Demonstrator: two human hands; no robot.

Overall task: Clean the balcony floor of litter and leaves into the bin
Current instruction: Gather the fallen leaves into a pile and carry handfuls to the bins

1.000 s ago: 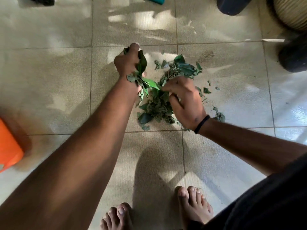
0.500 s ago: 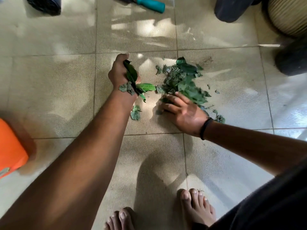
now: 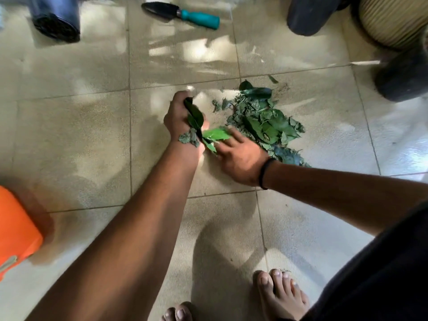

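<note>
Left hand (image 3: pixel 179 119) clenched round leaf bunch (image 3: pixel 196 126); right hand (image 3: pixel 240 156) flat, fingers straight, beside leaf pile (image 3: pixel 266 126). Risk: loose grip sheds scraps before orange bin (image 3: pixel 16 230), well left of pile.

teal-handled trowel (image 3: pixel 183 13), dark pots (image 3: pixel 310 15), ribbed beige pot (image 3: pixel 391 19)

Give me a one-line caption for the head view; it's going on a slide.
Left hand grips a bunch of leaves; right hand reaches beside the pile on the tiled floor.

Left hand (image 3: pixel 179 121): fingers curled, arm extended forward. Right hand (image 3: pixel 243 158): fingers straight, palm down, wrist banded, just beside left.
</note>
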